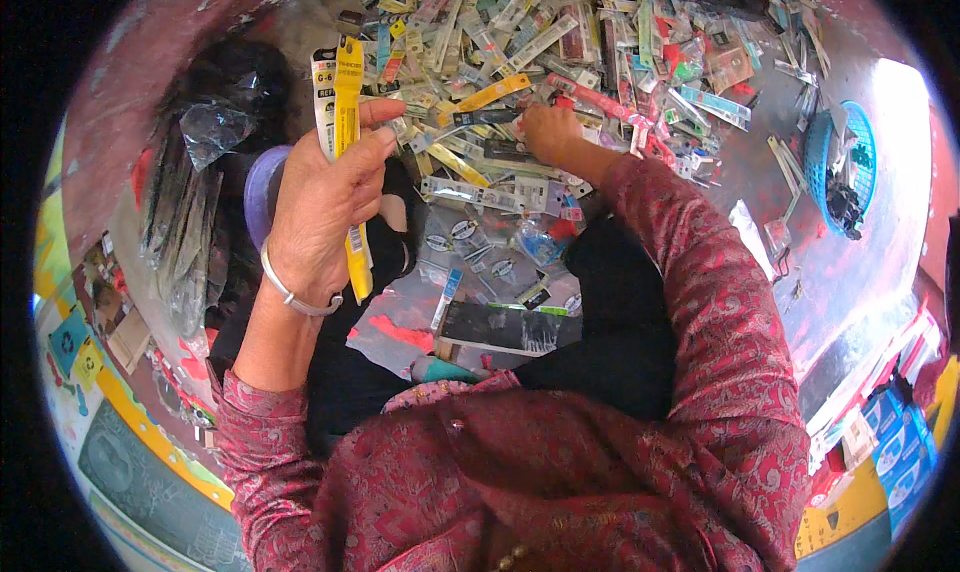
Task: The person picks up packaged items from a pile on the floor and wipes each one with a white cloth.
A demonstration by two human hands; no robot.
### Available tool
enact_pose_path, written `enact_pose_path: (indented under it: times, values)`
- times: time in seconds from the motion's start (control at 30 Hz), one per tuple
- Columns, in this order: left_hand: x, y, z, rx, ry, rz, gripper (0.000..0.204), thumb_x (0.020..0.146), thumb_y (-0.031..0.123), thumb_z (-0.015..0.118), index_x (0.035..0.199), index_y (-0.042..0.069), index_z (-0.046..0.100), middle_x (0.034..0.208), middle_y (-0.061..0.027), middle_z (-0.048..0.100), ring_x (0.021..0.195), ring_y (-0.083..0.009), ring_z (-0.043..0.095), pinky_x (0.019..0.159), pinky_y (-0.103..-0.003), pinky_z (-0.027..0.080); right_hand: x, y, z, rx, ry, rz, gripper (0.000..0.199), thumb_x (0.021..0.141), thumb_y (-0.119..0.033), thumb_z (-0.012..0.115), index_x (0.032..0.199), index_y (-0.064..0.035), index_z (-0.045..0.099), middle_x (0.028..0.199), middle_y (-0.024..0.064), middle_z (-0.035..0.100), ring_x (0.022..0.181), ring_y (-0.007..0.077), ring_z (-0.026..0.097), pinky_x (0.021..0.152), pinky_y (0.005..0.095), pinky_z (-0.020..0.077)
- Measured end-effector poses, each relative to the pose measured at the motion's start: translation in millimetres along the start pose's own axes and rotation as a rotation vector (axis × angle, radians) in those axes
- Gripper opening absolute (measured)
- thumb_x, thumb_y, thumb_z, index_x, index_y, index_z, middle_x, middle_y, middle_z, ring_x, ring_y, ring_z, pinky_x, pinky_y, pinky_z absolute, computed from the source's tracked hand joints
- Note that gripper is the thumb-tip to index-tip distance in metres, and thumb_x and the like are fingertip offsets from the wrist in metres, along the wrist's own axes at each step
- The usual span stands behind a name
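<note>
Grip likely light, slick yellow packet (348,102) and white packet (324,97) mid-length, as in curled left fingers (382,111) at eleven o'clock; can't tell opening of right fingers (533,134).

Strong glare whitens the far right; packets (538,44) shine faintly; black trousers (630,317) lose detail; fisheye bends the edges.
</note>
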State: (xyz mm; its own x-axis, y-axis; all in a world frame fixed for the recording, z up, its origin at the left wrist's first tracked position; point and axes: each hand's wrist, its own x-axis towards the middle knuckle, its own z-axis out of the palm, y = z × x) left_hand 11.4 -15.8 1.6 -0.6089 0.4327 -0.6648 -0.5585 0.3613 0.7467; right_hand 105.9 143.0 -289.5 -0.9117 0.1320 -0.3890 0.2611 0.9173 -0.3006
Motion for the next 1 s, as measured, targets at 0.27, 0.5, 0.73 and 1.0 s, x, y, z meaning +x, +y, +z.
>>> enact_pose_path:
  times: [0.27,0.5,0.73,1.0]
  values:
    - [0,0,-5,-0.177,0.018,0.013,0.024,0.083,0.007,0.046,0.104,-0.004,0.047,0.059,0.0052,0.033,0.045,-0.0010,0.026,0.039,-0.016,0.021,-8,2,-5,0.079,-0.160,-0.055,0.015,0.073,-0.013,0.051,0.083,-0.0080,0.061,0.079,0.0133,0.062,0.073,0.0285,0.062,0.061,0.0416,0.0488]
    - [8,-5,-15,-0.248,-0.067,-0.026,0.026,0.088,0.015,0.042,0.106,-0.002,0.047,0.073,-0.0029,0.050,0.062,-0.0093,0.047,0.054,-0.020,0.040,8,86,-118,1.017,0.055,0.278,0.029,0.068,-0.017,0.060,0.093,-0.0047,0.062,0.073,0.0094,0.061,0.069,0.0176,0.060,0.062,0.0298,0.0494]
    - [12,-13,3,-0.157,-0.103,-0.129,0.035,0.088,0.017,0.044,0.116,-0.002,0.042,0.111,-0.0141,0.051,0.103,-0.0194,0.050,0.084,-0.027,0.042,-21,17,-168,1.489,-0.125,-0.096,0.023,0.072,-0.012,0.059,0.091,0.0006,0.061,0.076,0.0060,0.061,0.064,0.0114,0.058,0.057,0.0245,0.0486]
    - [9,-25,9,-0.367,-0.370,-0.265,0.040,0.084,0.016,0.051,0.117,-0.005,0.040,0.105,-0.0165,0.056,0.094,-0.0208,0.057,0.080,-0.031,0.048,-36,-44,-184,1.700,-0.349,-0.100,0.019,0.072,-0.011,0.061,0.088,-0.0010,0.061,0.074,0.0042,0.060,0.060,0.0101,0.056,0.055,0.0219,0.0463]
